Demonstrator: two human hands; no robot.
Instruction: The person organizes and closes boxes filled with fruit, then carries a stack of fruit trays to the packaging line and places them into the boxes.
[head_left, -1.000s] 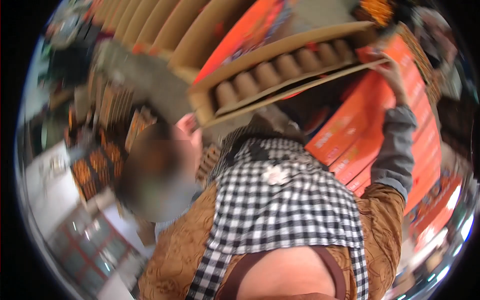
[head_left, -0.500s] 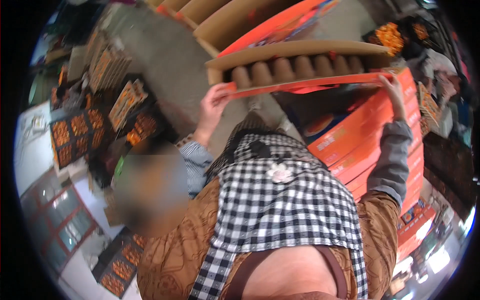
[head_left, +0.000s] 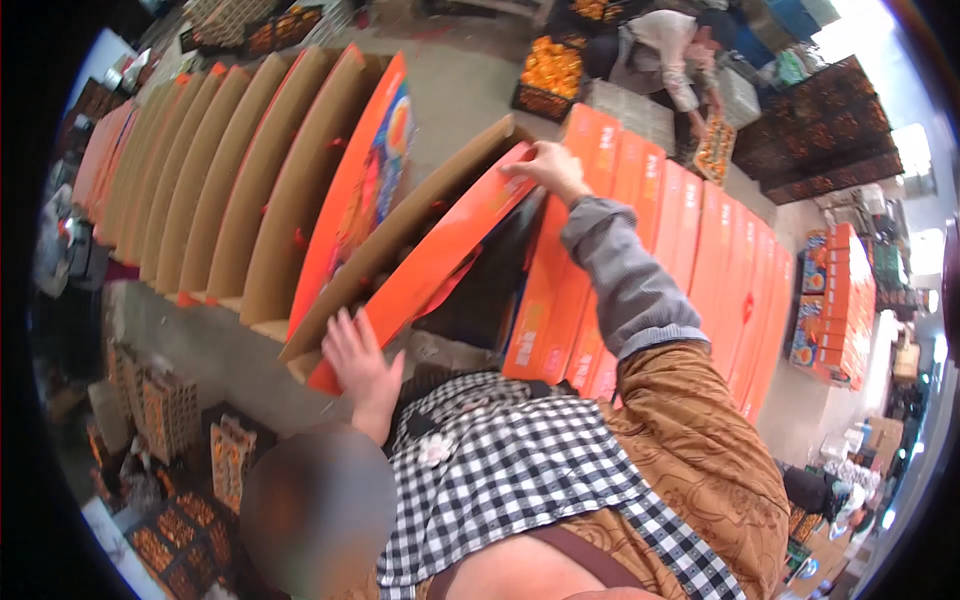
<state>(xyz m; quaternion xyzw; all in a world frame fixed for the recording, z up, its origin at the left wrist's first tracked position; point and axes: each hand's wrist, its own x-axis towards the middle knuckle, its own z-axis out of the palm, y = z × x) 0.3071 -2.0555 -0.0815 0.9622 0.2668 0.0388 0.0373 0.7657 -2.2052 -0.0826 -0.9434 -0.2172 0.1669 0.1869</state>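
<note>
An orange cardboard box (head_left: 445,258), its brown inside turned up and partly uncovered, lies slanting in front of me. My right hand (head_left: 556,172) pinches the far end of its long orange edge. At the near left end, my left hand (head_left: 358,365) rests against the same box with its fingers spread. The thumb of that hand stands away from the others. Close beside the box on the left stands an open box with an orange printed side (head_left: 350,200). What lies inside the box between my hands is mostly hidden.
A long row of open brown boxes (head_left: 225,190) runs to the left. Closed orange boxes (head_left: 650,250) stand in a row on the right. Beyond them a person (head_left: 665,55) bends over a tray (head_left: 714,150) near a crate of orange fruit (head_left: 550,68).
My view has swung to the right and shows both rows of boxes. My left hand has let go its pinch and spread its fingers; my right hand keeps hold of the far end.
</note>
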